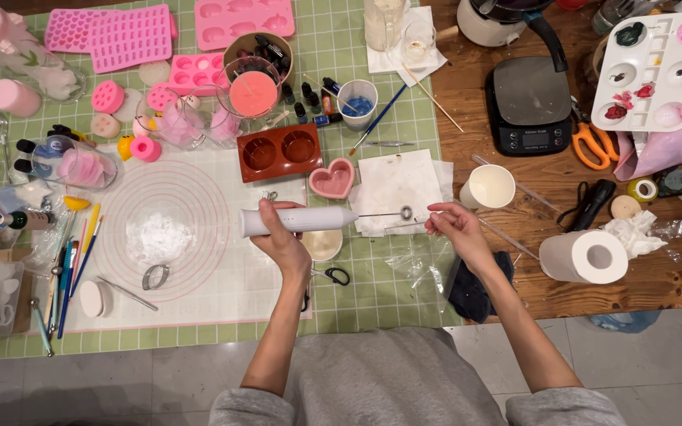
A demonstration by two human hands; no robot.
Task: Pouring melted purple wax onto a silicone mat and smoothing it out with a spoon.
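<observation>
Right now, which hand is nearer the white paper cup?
The right hand: it sits just below-left of the white paper cup. The left hand is much farther left, holding the white handheld frother.
</observation>
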